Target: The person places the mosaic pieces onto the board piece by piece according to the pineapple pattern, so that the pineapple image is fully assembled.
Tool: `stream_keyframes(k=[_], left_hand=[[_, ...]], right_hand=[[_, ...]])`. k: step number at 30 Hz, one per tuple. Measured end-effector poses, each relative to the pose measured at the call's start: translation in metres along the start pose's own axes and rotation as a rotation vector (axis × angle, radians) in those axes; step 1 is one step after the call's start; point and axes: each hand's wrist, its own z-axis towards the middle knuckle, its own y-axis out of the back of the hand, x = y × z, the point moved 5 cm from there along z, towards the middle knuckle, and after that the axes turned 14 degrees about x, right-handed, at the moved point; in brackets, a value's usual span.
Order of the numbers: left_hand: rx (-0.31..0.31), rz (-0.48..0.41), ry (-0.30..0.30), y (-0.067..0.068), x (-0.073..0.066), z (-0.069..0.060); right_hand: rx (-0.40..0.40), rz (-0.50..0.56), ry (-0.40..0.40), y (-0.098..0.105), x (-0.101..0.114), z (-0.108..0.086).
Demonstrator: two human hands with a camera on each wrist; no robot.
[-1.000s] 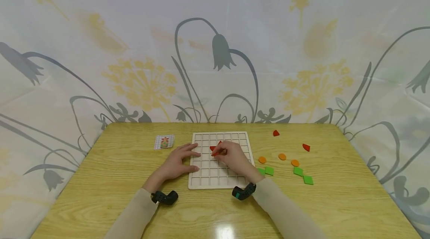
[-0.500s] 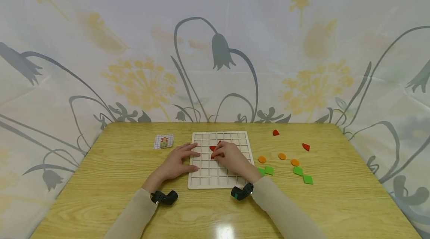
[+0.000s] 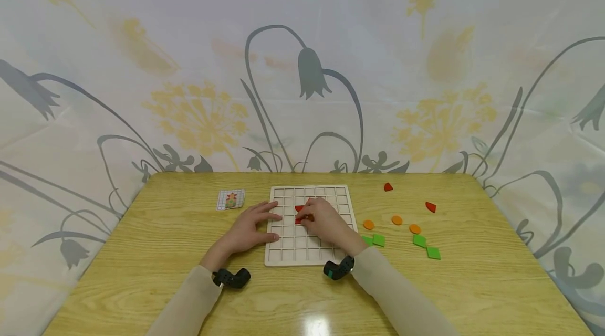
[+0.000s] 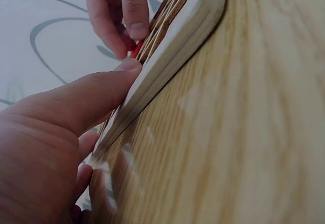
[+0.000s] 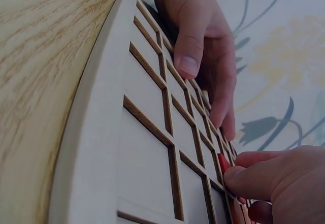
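A white grid board (image 3: 288, 257) lies on the table, with red pieces near its middle. The fingertips of the right hand (image 3: 326, 223) pinch a red piece (image 3: 298, 221) low over a cell; the right wrist view shows this red piece (image 5: 223, 162) at the thumb tip of the right hand (image 5: 284, 181). Just behind it on the board lies another red piece (image 3: 299, 208); more red is partly hidden by the hand. With fingers spread, the left hand (image 3: 248, 228) rests on the board's left edge, its thumb on the rim in the left wrist view.
A small pattern card (image 3: 231, 199) lies left of the board. To the right are two red pieces (image 3: 388, 187), (image 3: 430, 207), three orange discs (image 3: 397, 220) and several green squares (image 3: 433, 253), one partly behind the right wrist. A patterned wall stands behind the table.
The pinched red piece has gone from tilted to lying flatter over its cell, and the right hand has shifted slightly left. The left hand has stayed in place.
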Motion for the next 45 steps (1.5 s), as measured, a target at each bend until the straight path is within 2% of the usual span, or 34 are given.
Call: stream_keyframes(k=[12,20,27,31,36,45], left_hand=[[-0.003,0.001,-0.007,0.000,0.004,0.000],[-0.004,-0.002,-0.013,0.000,0.002,0.000],[-0.009,0.000,-0.031,0.001,0.001,0.000],[-0.007,0.008,-0.037,0.001,0.002,0.000],[-0.002,0.014,-0.030,0.000,0.004,0.000],[-0.009,0.008,-0.028,-0.001,0.003,0.001]], right_hand=[[0.034,-0.023,-0.007,-0.001,-0.002,0.001],[0.029,-0.040,0.029,0.002,0.000,-0.001],[-0.049,0.053,0.018,0.017,-0.013,-0.008],[-0.089,0.091,-0.013,0.029,-0.030,-0.022],[-0.135,0.159,-0.078,0.048,-0.055,-0.051],[-0.218,0.100,-0.182,0.074,-0.114,-0.116]])
